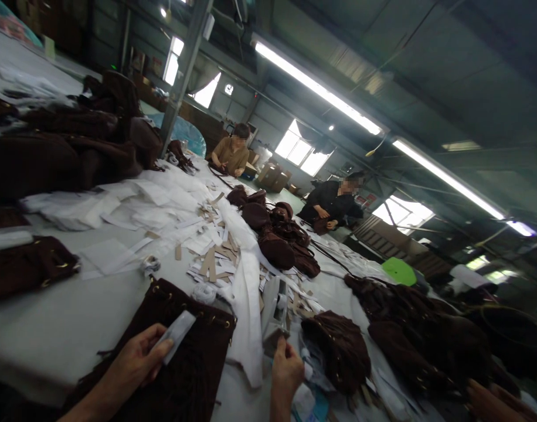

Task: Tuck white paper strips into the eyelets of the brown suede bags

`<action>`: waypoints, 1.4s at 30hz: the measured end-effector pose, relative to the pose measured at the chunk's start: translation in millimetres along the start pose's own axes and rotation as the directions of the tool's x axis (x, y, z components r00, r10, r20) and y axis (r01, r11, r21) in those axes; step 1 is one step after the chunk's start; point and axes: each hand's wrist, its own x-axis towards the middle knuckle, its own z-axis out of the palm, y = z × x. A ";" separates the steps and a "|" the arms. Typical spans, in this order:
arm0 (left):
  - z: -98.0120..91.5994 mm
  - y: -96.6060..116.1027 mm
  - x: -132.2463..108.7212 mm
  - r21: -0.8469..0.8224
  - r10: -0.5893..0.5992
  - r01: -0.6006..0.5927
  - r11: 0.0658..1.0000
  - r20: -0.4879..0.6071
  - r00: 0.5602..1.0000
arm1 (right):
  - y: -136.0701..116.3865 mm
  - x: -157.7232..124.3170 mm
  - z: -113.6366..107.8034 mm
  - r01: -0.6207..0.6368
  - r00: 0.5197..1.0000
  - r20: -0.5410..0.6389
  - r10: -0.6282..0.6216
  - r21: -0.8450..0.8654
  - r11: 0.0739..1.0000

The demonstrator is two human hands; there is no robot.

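Note:
My left hand point(140, 354) pinches a small whitish translucent strip point(179, 335) between thumb and fingers, above a dark brown bag point(198, 351). The bag lies flat near the front edge, with gold eyelets along its top. Just right of it, my right hand point(286, 366) has its thumb and fingertips together at the near end of a grey tape dispenser point(275, 308). Whatever lies between those fingertips is too small to make out.
Brown bags lie in heaps at the left point(61, 152), centre point(281, 234) and right. White sheets and card strips point(211, 264) cover the table's middle. Two people work across the table; another person's hand point(492, 401) shows at the lower right.

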 end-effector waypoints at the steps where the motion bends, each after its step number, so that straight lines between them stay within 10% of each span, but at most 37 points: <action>1: 0.6 2.6 -1.0 -0.008 0.010 -0.010 1.000 -0.006 1.000 | 1.4 -0.3 -1.7 -0.008 1.000 0.003 0.008 -0.003 1.000; 9: 5.6 16.8 -5.0 -0.028 0.056 -0.056 0.998 -0.007 0.998 | -9.1 -51.5 7.0 -0.002 0.965 0.261 -0.032 0.129 0.992; 14: 10.3 25.7 -7.9 -0.005 0.139 -0.140 0.990 -0.063 0.988 | -85.9 -117.2 23.6 0.023 0.657 0.659 -0.366 0.468 0.884; 17: 10.1 25.4 -9.5 0.028 0.172 -0.171 0.985 -0.061 0.983 | -125.3 -138.7 30.2 0.059 0.577 0.696 -0.426 0.485 0.872; 31: 6.0 19.4 6.2 -0.077 0.058 -0.056 0.995 0.028 0.998 | -131.0 -140.2 58.3 0.120 0.591 0.737 -0.329 0.323 0.939; 39: 4.3 14.9 8.5 -0.364 0.008 0.018 0.931 0.068 0.998 | -122.3 -136.0 61.6 -0.073 0.377 0.865 -0.331 0.384 0.920; 42: 4.0 17.0 7.0 -0.402 -0.010 0.039 0.915 0.073 0.997 | -116.9 -134.9 65.6 -0.025 0.429 0.843 -0.323 0.369 0.929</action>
